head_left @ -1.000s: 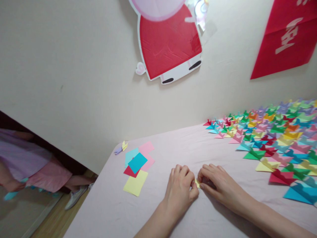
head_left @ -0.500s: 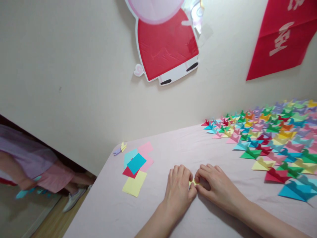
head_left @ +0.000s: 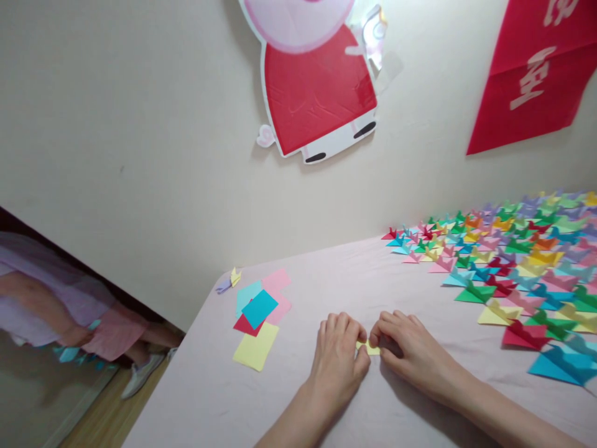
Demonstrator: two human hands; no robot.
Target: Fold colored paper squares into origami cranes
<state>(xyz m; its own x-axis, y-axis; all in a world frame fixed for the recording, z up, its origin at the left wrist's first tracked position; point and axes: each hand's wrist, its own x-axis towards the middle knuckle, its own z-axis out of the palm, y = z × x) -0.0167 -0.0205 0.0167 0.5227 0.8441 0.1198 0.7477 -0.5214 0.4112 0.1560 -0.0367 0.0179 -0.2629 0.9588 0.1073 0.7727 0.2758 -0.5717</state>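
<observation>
My left hand (head_left: 339,358) and my right hand (head_left: 408,353) rest side by side on the pink tablecloth (head_left: 205,398), near its front edge. Between their fingertips lies a small yellow folded paper (head_left: 367,347); both hands pinch it with curled fingers, and most of it is hidden under them. A loose pile of coloured paper squares (head_left: 259,317) lies to the left of my left hand: yellow, red, blue, teal and pink sheets.
Several rows of folded paper cranes (head_left: 513,261) in many colours cover the right side of the table. Two tiny folded pieces (head_left: 229,281) sit at the far left corner. Wall decorations hang above. At the far left, a person in a skirt (head_left: 60,305) stands on the floor.
My hands have stayed together on the yellow paper, with small finger shifts. The person at the left has moved slightly. The view has shifted a little.
</observation>
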